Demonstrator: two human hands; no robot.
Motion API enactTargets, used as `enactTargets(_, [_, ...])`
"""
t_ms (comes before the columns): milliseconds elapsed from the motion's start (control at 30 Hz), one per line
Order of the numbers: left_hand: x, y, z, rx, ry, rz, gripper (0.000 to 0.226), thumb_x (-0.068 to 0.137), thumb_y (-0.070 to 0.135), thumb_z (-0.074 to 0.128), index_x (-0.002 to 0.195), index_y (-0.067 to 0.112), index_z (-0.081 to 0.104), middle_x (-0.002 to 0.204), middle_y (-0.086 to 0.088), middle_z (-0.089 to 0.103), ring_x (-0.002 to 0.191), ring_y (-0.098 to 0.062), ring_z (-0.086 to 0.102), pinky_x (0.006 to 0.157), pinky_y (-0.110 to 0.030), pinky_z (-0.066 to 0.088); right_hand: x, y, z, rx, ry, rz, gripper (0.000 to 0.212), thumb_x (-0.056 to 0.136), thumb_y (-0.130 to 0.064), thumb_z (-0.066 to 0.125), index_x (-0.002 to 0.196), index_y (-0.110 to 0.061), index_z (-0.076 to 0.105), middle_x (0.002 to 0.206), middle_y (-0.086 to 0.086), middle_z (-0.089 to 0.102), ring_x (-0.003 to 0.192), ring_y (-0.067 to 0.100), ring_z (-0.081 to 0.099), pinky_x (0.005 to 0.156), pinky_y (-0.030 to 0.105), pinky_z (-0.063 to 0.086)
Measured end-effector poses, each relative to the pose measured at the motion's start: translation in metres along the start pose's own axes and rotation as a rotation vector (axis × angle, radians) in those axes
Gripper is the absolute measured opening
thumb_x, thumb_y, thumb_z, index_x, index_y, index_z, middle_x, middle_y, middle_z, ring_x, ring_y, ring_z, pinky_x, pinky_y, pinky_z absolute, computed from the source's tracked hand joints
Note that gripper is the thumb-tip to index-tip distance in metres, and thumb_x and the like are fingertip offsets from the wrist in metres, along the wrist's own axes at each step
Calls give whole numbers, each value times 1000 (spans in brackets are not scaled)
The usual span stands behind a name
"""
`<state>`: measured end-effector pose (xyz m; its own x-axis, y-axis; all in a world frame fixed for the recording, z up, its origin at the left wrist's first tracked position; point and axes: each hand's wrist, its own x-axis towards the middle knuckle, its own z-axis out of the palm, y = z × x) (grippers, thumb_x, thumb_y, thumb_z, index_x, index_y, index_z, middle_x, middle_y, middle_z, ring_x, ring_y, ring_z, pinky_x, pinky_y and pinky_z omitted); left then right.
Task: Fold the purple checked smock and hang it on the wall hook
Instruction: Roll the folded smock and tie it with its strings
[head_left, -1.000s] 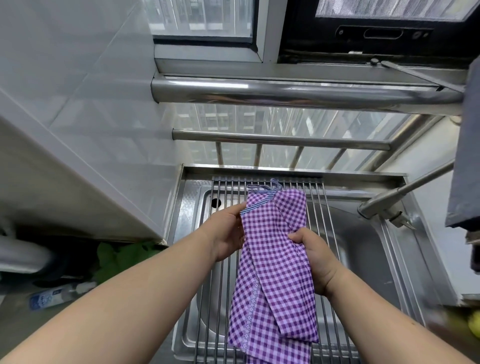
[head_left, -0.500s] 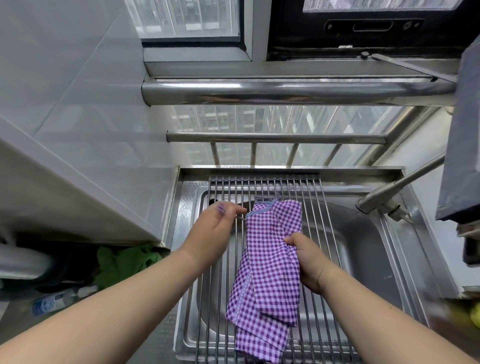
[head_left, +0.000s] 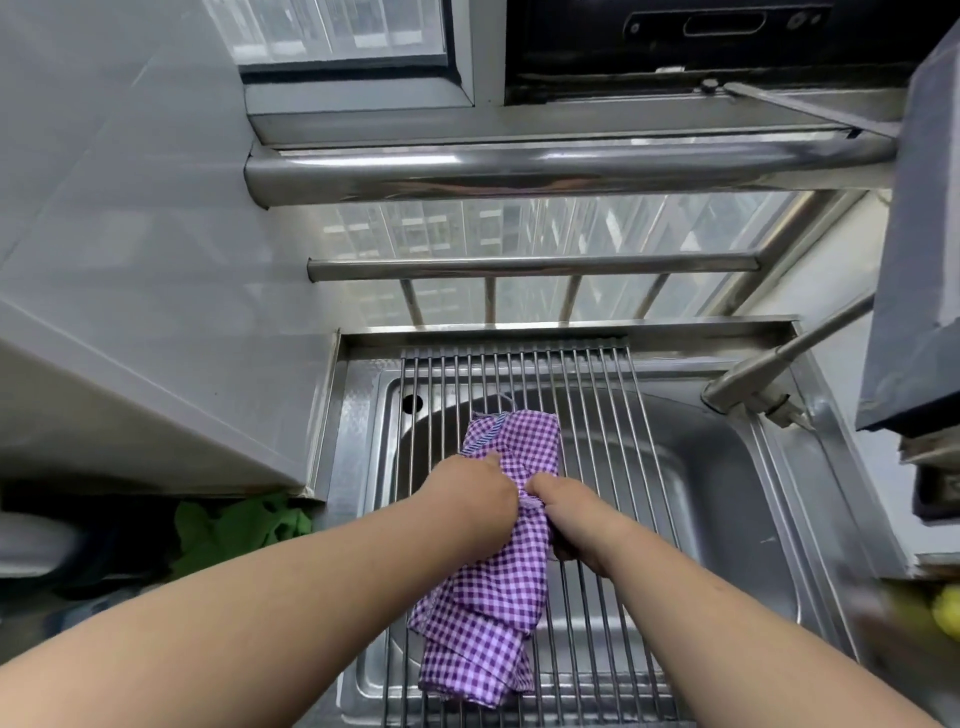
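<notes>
The purple checked smock (head_left: 493, 597) is bunched into a narrow folded bundle over the metal roll-up rack (head_left: 597, 415) on the steel sink (head_left: 737, 493). Its upper end, with a striped hem and a thin loop, lies on the rack bars. My left hand (head_left: 472, 493) grips the smock's middle from the left. Pressed close against it from the right, my right hand (head_left: 576, 519) clutches the same fold. The lower part of the cloth hangs in loose layers toward me. No wall hook is in view.
A faucet (head_left: 753, 384) reaches in from the right over the sink. Steel window bars (head_left: 519, 171) run across behind the sink. White tiled wall (head_left: 130, 234) stands on the left, with green cloth (head_left: 244, 530) in the gap below it. A grey cabinet (head_left: 914, 260) hangs at right.
Both hands have dropped lower and come together at the smock's middle. The cloth went from hanging long to bunched shorter, its top end now resting on the rack.
</notes>
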<state>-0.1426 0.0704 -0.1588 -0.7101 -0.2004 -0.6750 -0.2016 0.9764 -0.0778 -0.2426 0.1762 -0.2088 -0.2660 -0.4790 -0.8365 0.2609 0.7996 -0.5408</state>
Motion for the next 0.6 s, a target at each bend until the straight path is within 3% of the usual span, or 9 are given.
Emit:
enactTargets(67, [4,10,-5,-72,60,2,37,105,21,34,129,10,61,144,-22,51,102,-28,56,93,-49,54,0,1,-5,-86,34,1,33,103,-32,46,71,-21,44,52,-5,44,39,11,31,43,24,23])
enactTargets(133, [9,16,-4,-191,158,42,36,104,20,34,125,9,62,125,-13,53,96,-24,48,94,-47,52,0,1,-10,-166,60,-30,37,107,-28,47,71,-18,47,56,-3,46,40,10,34,42,23,27])
enactTargets(167, [13,16,-1,-229,172,62,38,104,20,34,129,10,60,128,-13,53,102,-25,49,97,-47,51,-1,0,-12,-247,60,-58,34,108,-23,46,76,-15,53,63,2,52,45,12,45,46,26,34])
enactTargets(233, [20,11,8,-264,105,65,47,105,21,34,149,13,48,155,-13,44,131,-31,49,112,-50,45,5,4,-16,-475,49,-109,27,110,-19,38,110,-9,63,94,15,66,81,29,66,66,34,44])
enactTargets(300, [24,5,16,-246,34,67,62,106,24,33,166,19,17,172,-8,21,151,-33,32,121,-53,36,9,5,-16,-655,56,-151,36,111,-26,34,131,-9,59,120,19,68,101,36,65,75,35,42])
enactTargets(333, [26,5,18,-239,30,67,66,107,26,33,167,22,8,173,-7,17,153,-33,29,121,-55,36,9,6,-17,-703,62,-163,38,110,-27,33,131,-9,60,123,19,68,102,35,64,77,36,43])
enactTargets(400, [30,5,19,-246,59,58,67,106,28,34,167,26,9,169,-8,27,146,-33,36,116,-55,41,2,5,-20,-783,90,-199,33,109,-19,36,125,-5,62,123,19,68,108,36,66,83,42,49])
enactTargets(500, [34,6,19,-265,99,55,63,106,38,32,164,42,9,147,-7,43,127,-30,48,104,-52,50,1,13,-32,-762,124,-209,23,107,-19,39,108,-11,61,114,12,70,103,31,67,84,40,51])
enactTargets(600, [36,5,14,-226,105,126,59,107,44,28,161,51,7,152,-6,37,129,-33,46,103,-54,50,6,22,-40,-790,173,-202,32,106,-26,37,118,-18,66,113,6,72,97,25,67,83,39,55])
